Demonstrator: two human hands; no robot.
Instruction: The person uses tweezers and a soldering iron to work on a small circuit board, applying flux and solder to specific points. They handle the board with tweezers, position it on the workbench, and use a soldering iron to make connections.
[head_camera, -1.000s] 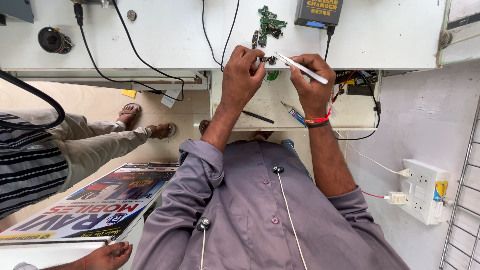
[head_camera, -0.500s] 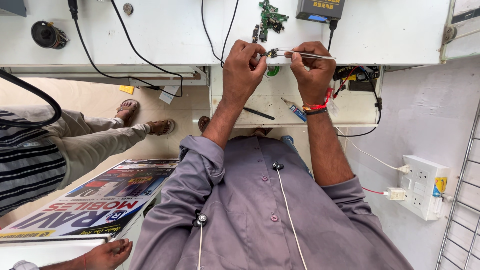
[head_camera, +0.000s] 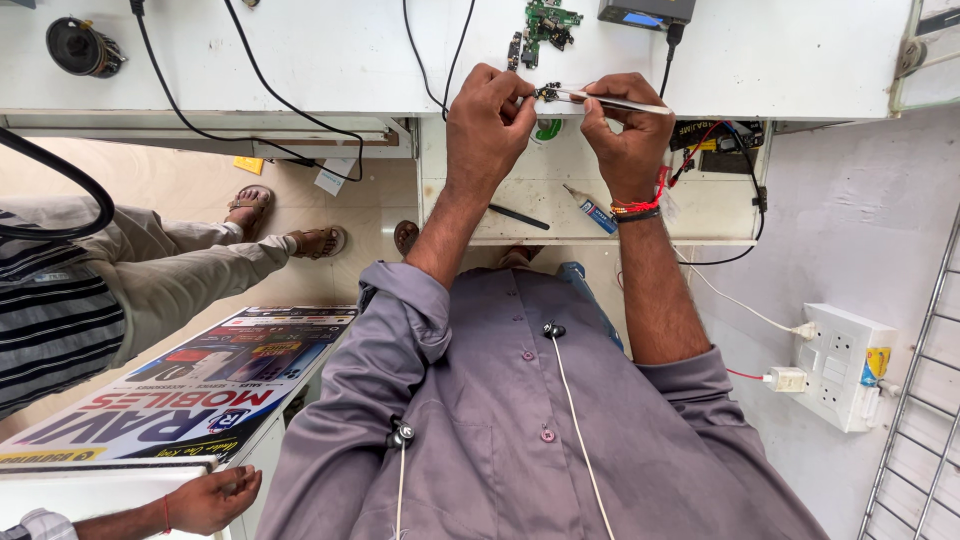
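Note:
My left hand (head_camera: 488, 120) pinches a small dark electronic part (head_camera: 546, 93) at the edge of the white workbench (head_camera: 300, 60). My right hand (head_camera: 625, 135) grips a slim white-handled tool (head_camera: 612, 101) laid sideways, its tip touching that small part. Both hands meet just above the open shelf (head_camera: 560, 205) under the bench. A green circuit board (head_camera: 547, 22) lies on the bench just beyond my fingers.
A dark box (head_camera: 645, 11) with a cable and a round black speaker (head_camera: 78, 45) sit on the bench. A glue tube (head_camera: 592, 210) lies on the shelf. Another person sits at left (head_camera: 120, 275); a hand (head_camera: 205, 497) rests lower left. A wall socket (head_camera: 842, 365) is at right.
My hands rose slightly toward the bench edge. The white tool swung from slanting to nearly level, its tip now at the part in my left fingers.

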